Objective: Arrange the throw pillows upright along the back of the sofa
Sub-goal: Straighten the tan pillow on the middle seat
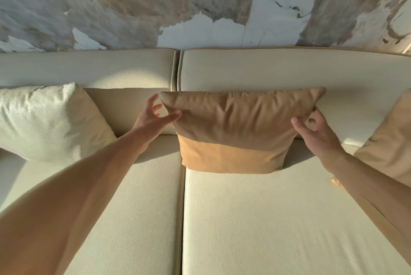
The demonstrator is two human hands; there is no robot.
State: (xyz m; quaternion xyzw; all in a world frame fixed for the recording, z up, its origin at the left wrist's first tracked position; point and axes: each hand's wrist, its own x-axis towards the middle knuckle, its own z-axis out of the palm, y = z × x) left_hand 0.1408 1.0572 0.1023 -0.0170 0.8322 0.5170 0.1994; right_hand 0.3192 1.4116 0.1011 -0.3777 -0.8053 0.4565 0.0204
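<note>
A tan throw pillow [235,128] stands upright against the cream sofa back [266,68], just right of the seam between the two back cushions. My left hand [153,117] is at its upper left corner, fingers spread, thumb touching the pillow's edge. On the pillow's right edge is my right hand [315,130], fingers apart, fingertips touching the fabric. A cream pillow [49,121] leans against the back at the left. A second tan pillow [391,141] leans at the far right, partly cut off by the frame.
The cream seat cushions [244,219] stretch toward me, split by a seam down the middle. Behind the sofa rises a marble-patterned wall [155,3].
</note>
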